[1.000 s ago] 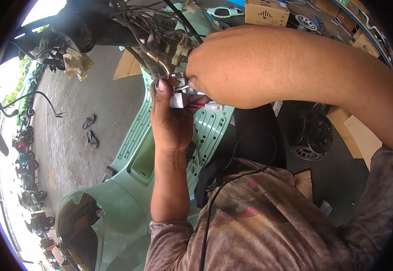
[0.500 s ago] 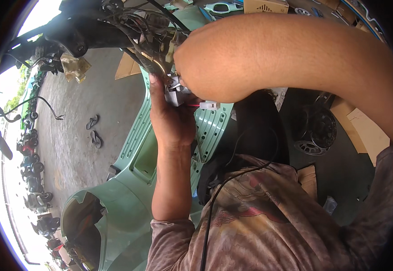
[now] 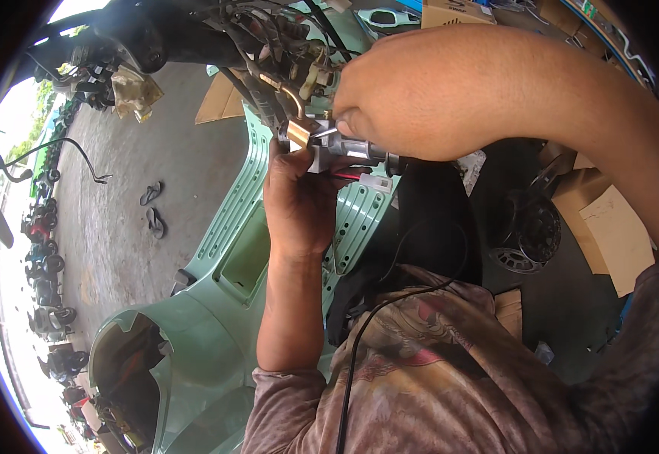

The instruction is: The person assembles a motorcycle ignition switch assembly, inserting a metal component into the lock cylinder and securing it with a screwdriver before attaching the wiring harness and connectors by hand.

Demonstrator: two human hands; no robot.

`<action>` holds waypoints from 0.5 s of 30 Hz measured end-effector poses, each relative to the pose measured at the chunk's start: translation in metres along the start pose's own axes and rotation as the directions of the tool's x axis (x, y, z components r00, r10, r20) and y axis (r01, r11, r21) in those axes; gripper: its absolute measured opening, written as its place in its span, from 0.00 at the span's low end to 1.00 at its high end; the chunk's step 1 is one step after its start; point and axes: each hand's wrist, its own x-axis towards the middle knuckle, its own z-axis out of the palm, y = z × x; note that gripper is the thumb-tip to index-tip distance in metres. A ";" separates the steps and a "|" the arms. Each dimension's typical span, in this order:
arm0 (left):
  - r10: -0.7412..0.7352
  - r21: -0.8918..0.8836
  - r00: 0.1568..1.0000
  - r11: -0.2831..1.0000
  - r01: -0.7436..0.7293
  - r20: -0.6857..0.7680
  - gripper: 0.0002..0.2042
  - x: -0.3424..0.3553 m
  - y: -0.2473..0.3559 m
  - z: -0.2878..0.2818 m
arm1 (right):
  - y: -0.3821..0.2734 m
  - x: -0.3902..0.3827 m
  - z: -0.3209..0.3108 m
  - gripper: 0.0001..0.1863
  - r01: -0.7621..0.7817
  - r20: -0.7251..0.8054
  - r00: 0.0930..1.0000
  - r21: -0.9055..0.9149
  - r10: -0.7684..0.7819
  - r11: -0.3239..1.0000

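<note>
My left hand (image 3: 299, 197) is wrapped from below around a silver metal ignition lock (image 3: 352, 147) with a dark round end. A white plug connector (image 3: 376, 183) on red wire hangs beside it. At the lock's left end sits a brass-coloured metal bracket (image 3: 298, 134), with a bent tube rising above it. My right hand (image 3: 367, 106) comes across from the right, its thumb and fingers pinching a thin metal rod-like tool (image 3: 325, 132). The tool's tip points at the bracket; whether it touches cannot be made out. The rest of the tool is hidden in my hand.
Below my hands lies a pale green scooter body (image 3: 193, 325) with a slotted floorboard. Dark frame tubes and cables (image 3: 261, 45) hang above. Sandals (image 3: 153, 208) lie on the floor at left. A wheel (image 3: 526, 234) and cardboard (image 3: 609, 227) are at right.
My right hand has shifted right and slightly up, uncovering the lock, the brass-coloured bracket and the thin tool. My left hand and the lock have moved slightly right.
</note>
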 end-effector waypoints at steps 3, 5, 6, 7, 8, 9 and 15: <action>0.049 0.066 0.998 0.996 -0.051 0.028 0.23 0.000 -0.003 -0.009 | 0.002 0.008 0.001 0.16 -0.019 0.033 0.999 -0.023 0.019 1.000; 0.084 0.124 0.996 0.989 -0.083 -0.004 0.26 -0.001 -0.002 -0.005 | 0.008 0.020 0.011 0.16 -0.017 0.023 1.000 -0.102 0.019 0.995; 0.124 0.139 0.992 0.983 -0.121 -0.008 0.27 -0.002 -0.002 -0.003 | 0.008 0.021 0.010 0.16 -0.026 0.034 0.999 -0.103 0.030 0.994; 0.163 0.155 0.987 0.975 -0.160 -0.011 0.27 -0.004 -0.001 -0.002 | 0.007 0.020 0.009 0.16 -0.036 0.044 0.998 -0.104 0.040 0.994; 0.206 0.171 0.979 0.965 -0.201 -0.011 0.28 -0.004 0.000 0.000 | 0.004 0.021 0.006 0.16 -0.045 0.050 0.997 -0.108 0.050 0.993; 0.250 0.238 0.968 0.942 -0.237 -0.026 0.29 -0.003 0.001 0.003 | 0.005 0.025 0.008 0.16 -0.011 0.068 0.997 -0.243 0.029 0.970; 0.346 0.446 0.938 0.837 -0.318 0.018 0.26 0.004 0.012 -0.008 | 0.008 0.033 0.021 0.16 0.031 0.039 0.999 -0.307 -0.020 0.951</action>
